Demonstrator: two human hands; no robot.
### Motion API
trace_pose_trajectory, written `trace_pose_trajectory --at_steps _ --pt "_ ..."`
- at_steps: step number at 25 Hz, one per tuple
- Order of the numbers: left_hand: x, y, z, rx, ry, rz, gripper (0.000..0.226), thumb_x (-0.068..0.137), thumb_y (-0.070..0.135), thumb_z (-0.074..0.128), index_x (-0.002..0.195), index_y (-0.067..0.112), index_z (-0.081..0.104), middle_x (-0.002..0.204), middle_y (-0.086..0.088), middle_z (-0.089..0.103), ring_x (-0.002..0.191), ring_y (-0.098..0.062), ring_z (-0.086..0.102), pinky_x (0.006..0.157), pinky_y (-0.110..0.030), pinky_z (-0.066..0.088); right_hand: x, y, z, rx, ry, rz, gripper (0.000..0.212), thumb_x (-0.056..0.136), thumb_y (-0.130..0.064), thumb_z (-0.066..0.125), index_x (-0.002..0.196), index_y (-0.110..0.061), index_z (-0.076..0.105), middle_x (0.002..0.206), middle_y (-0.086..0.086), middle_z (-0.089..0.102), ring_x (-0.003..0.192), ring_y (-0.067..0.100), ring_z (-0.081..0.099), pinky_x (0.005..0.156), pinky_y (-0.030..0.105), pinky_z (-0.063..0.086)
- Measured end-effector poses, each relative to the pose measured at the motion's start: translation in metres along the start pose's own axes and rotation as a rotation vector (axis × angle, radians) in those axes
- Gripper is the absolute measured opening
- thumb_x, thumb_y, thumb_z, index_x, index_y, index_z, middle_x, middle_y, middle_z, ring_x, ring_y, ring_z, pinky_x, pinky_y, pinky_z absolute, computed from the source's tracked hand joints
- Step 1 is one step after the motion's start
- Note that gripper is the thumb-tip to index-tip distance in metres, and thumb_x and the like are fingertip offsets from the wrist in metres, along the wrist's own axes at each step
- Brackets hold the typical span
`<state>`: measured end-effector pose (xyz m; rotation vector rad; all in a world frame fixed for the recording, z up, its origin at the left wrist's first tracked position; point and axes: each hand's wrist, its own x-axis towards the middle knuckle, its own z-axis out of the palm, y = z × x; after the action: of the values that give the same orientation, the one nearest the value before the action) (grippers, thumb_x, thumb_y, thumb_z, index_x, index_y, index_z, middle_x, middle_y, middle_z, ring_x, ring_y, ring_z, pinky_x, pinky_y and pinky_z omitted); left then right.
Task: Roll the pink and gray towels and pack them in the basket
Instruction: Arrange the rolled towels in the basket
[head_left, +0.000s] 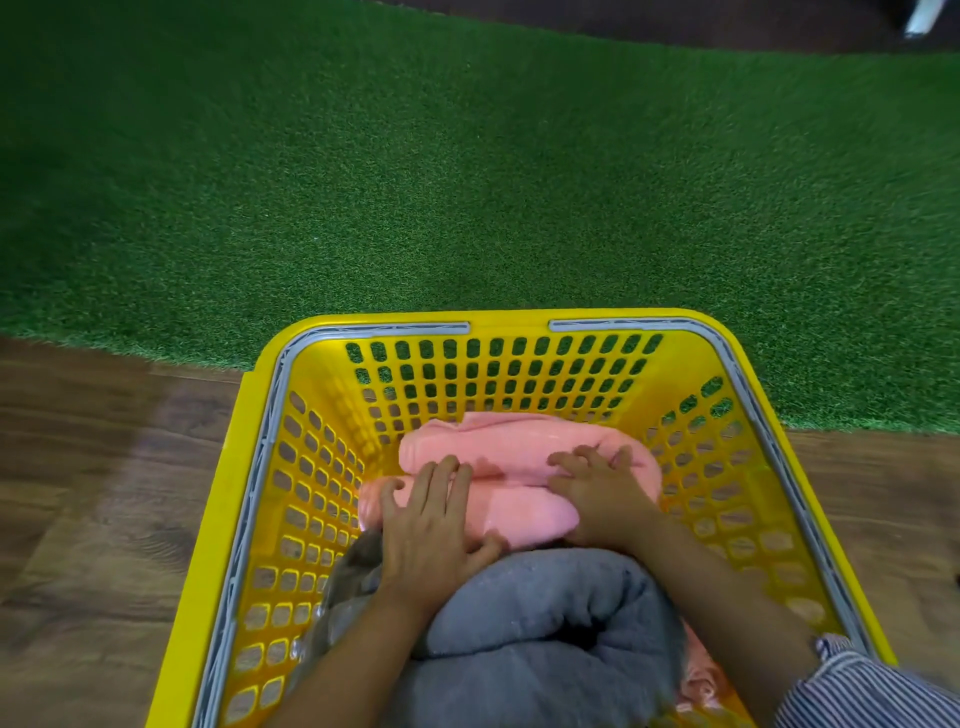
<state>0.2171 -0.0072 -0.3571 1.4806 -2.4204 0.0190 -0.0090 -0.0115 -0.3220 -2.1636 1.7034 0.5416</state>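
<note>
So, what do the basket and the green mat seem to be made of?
The basket looks like glossy moulded yellow plastic, with perforated walls and grey strips along its rim. The green mat looks like artificial turf, with short dense matte fibres.

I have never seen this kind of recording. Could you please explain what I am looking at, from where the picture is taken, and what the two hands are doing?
There is no machine here. A person wears a camera on the head, looking down at their own hands. A yellow basket stands on a wooden floor beside green artificial grass. Inside lie rolled pink towels and, nearer the person, a rolled gray towel. The left hand and right hand rest on the pink towels with fingers spread, pressing rather than gripping.
</note>
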Motion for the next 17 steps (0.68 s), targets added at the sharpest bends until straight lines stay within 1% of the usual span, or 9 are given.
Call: trace_pose_trajectory --at_steps 2,4,5,7,9,10,12,14,17 --pt "0.001 -0.006 0.01 0.026 -0.078 0.074 0.075 0.058 0.058 0.065 0.118 0.012 0.062 0.121 -0.008 0.064 0.113 -0.025 0.058 0.096 -0.053 0.027 -0.004 0.007 -0.004 0.021 0.038 -0.002 0.074 0.064 -0.074 0.041 0.126 -0.036 0.049 0.15 -0.005 0.026 0.135 0.022 0.026 0.105 0.057 0.02" --pt "0.002 -0.012 0.02 0.023 -0.155 0.082 0.078 0.051 0.063 0.069 0.111 0.015 0.064 0.108 -0.003 0.069 0.099 -0.022 0.066 0.099 -0.054 0.023 -0.005 0.017 -0.013 0.072 0.115 0.04 0.081 0.059 -0.084 0.034 0.121 -0.035 0.054 0.147 -0.008 0.03 0.13 0.02 0.032 0.101 0.046 0.031" --pt "0.003 -0.013 0.021 0.007 -0.186 0.059 0.077 0.048 0.067 0.069 0.106 0.017 0.066 0.101 0.0 0.07 0.092 -0.02 0.068 0.099 -0.054 0.023 -0.003 0.022 -0.017 0.127 0.168 0.116 0.075 0.065 -0.081 0.039 0.12 -0.033 0.054 0.144 -0.007 0.033 0.128 0.019 0.035 0.1 0.044 0.034" --pt "0.006 -0.013 0.019 -0.014 -0.244 0.022 0.073 0.051 0.073 0.055 0.1 0.02 0.068 0.094 0.004 0.07 0.086 -0.018 0.067 0.099 -0.056 0.03 0.006 0.034 -0.023 0.148 0.232 0.312 0.063 0.074 -0.061 0.055 0.125 -0.025 0.045 0.137 0.0 0.039 0.123 0.023 0.038 0.098 0.043 0.036" --pt "0.009 -0.014 0.015 -0.02 -0.31 0.018 0.074 0.052 0.073 0.043 0.099 0.021 0.068 0.093 0.005 0.07 0.086 -0.019 0.068 0.098 -0.063 0.039 0.014 0.039 -0.02 0.2 0.126 0.432 0.063 0.073 -0.043 0.063 0.127 -0.021 0.04 0.128 0.005 0.048 0.116 0.028 0.046 0.093 0.041 0.039" --pt "0.012 -0.014 0.015 -0.019 -0.349 0.028 0.075 0.052 0.072 0.042 0.102 0.021 0.068 0.096 0.004 0.07 0.09 -0.02 0.068 0.099 -0.065 0.036 0.018 0.04 -0.016 0.302 0.077 0.443 0.061 0.072 -0.036 0.065 0.127 -0.019 0.043 0.124 0.007 0.053 0.112 0.028 0.05 0.088 0.037 0.043" --pt "0.019 -0.018 0.014 0.017 -0.4 0.077 0.08 0.05 0.07 0.054 0.114 0.022 0.063 0.114 0.0 0.067 0.109 -0.022 0.063 0.107 -0.062 0.021 0.023 0.038 -0.011 0.491 0.058 0.416 0.056 0.071 -0.021 0.067 0.124 -0.015 0.051 0.121 0.01 0.058 0.106 0.027 0.055 0.081 0.029 0.045" --pt "0.028 -0.027 0.012 0.078 -0.419 0.196 0.086 0.045 0.068 0.063 0.12 0.027 0.058 0.137 -0.006 0.054 0.13 -0.025 0.049 0.111 -0.062 0.012 0.028 0.033 -0.014 0.618 0.059 0.345 0.054 0.07 -0.012 0.07 0.122 -0.013 0.056 0.119 0.01 0.059 0.102 0.022 0.055 0.075 0.022 0.041" --pt "0.048 -0.04 0.009 0.083 -0.441 0.386 0.069 0.053 0.075 0.047 0.111 0.041 0.057 0.156 -0.015 0.024 0.144 -0.034 0.023 0.109 -0.067 0.009 0.029 0.03 -0.017 0.742 0.035 0.174 0.053 0.068 -0.006 0.072 0.12 -0.015 0.061 0.119 0.008 0.056 0.109 0.022 0.051 0.085 0.025 0.041"
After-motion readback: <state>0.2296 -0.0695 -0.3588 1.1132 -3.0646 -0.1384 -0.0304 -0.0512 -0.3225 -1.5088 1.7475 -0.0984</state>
